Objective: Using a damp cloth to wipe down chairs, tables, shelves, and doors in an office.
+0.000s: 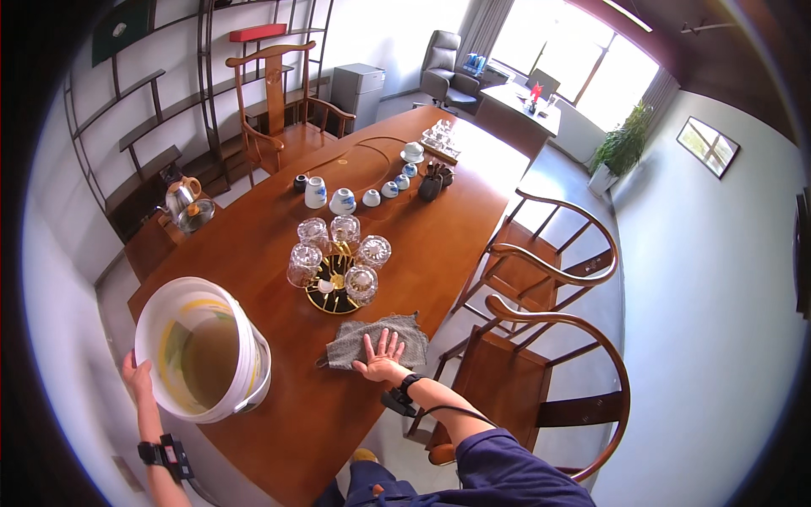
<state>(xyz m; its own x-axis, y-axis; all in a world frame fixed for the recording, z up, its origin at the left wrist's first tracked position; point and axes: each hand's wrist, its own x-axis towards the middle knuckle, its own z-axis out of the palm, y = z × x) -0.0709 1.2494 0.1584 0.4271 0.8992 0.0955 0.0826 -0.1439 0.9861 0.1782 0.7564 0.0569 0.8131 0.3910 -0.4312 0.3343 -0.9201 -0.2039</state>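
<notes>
My left hand (137, 378) grips the side of a white plastic bucket (253, 374) near its rim. Murky brownish liquid (212, 361) fills the lower part of the bucket, whose wire handle hangs down on the right. Whether its base rests fully on the wooden table (304, 418) is hidden. With fingers spread, my right hand (381, 360) lies flat on a crumpled grey cloth (345, 339) by the table's right edge. Just beyond the cloth stands a black-and-gold rotating glass rack (334, 303) with several upturned clear glasses (362, 282).
Farther along the table are blue-and-white porcelain cups (343, 201), a dark tea-tool holder (431, 186) and a tray of small glassware (441, 141). Wooden armchairs (507, 374) line the right side. A metal kettle (182, 198) stands at the left, beyond the table edge.
</notes>
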